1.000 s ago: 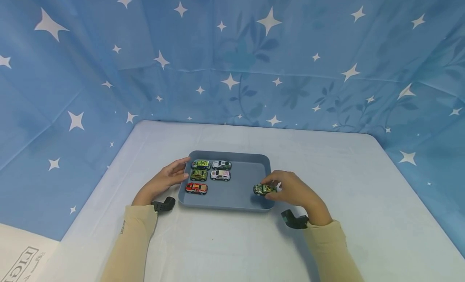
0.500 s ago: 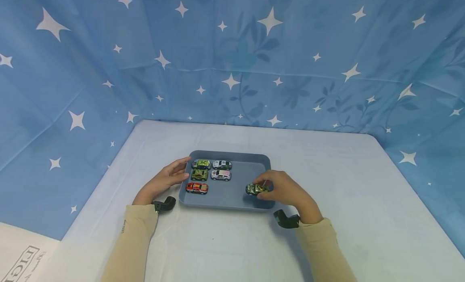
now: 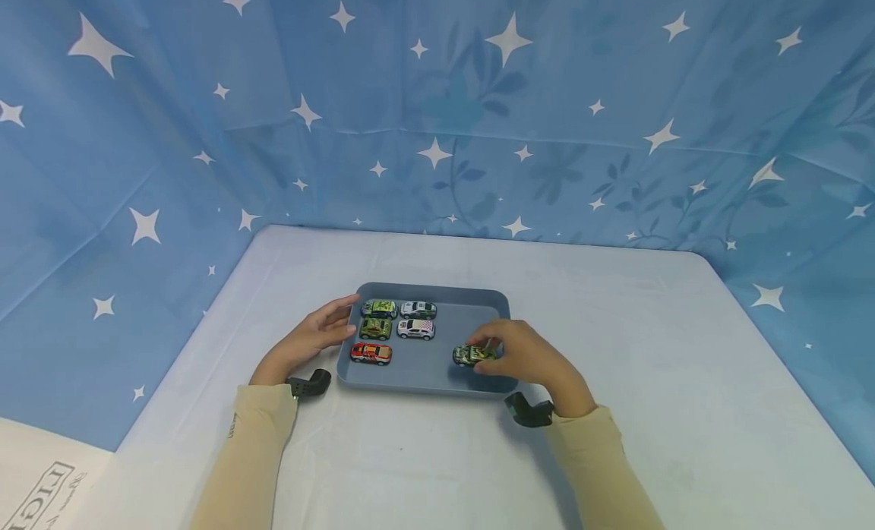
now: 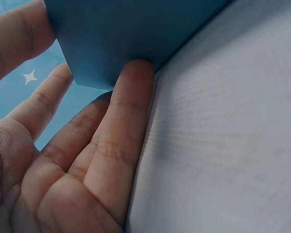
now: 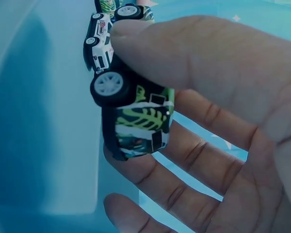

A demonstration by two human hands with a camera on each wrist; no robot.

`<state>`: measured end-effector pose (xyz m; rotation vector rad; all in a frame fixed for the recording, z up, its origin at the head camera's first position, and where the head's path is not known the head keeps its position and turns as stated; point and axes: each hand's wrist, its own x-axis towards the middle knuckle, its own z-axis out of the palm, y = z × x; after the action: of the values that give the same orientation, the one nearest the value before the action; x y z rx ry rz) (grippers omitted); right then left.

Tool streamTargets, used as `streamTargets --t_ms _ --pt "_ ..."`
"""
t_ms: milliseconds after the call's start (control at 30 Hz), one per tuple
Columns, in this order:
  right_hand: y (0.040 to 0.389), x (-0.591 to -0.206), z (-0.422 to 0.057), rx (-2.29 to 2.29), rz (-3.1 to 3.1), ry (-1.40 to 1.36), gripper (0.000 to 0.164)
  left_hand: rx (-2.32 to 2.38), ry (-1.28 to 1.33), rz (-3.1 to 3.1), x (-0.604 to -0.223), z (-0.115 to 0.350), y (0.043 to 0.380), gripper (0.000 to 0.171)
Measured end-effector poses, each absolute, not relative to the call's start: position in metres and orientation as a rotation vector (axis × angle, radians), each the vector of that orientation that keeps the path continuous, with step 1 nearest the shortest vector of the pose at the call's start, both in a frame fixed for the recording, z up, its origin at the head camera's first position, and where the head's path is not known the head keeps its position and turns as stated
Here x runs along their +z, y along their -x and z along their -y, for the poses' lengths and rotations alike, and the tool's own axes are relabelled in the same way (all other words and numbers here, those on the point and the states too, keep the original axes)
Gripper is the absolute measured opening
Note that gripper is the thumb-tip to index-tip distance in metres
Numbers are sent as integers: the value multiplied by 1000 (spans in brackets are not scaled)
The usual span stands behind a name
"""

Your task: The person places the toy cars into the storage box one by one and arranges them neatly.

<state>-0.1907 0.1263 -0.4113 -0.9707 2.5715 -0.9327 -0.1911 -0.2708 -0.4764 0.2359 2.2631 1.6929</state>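
My right hand [image 3: 528,357] pinches a green camouflage toy car [image 3: 468,354] by its sides, over the right part of a blue-grey tray [image 3: 417,376]. In the right wrist view the thumb [image 5: 160,46] lies along the wheel side of that car, with fingers on its far side. My left hand [image 3: 311,339] rests at the tray's left end, its fairly straight fingers against the outer wall [image 4: 111,43]. Inside the tray on the left sit a yellow-green car [image 3: 379,309], a green car [image 3: 375,329], a red car [image 3: 371,354] and two white cars [image 3: 415,329].
The tray stands on a white-covered table [image 3: 403,462]. Behind and beside it hangs a blue curtain [image 3: 383,97] with white stars. At the lower left lies a pale sheet with printed letters [image 3: 48,488]. A black wrist camera [image 3: 529,411] juts from the right wrist.
The right hand has moved left with the camouflage toy car, from the tray's right edge further inward. The left hand and the other cars have stayed in place.
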Motion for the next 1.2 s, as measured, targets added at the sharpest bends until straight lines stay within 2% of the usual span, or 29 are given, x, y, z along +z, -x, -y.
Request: streamTargets --t_ms 1200 --pt "197 -412 -88 -857 -2573 958 28 1705 -224 -2251 -477 271 191 76"
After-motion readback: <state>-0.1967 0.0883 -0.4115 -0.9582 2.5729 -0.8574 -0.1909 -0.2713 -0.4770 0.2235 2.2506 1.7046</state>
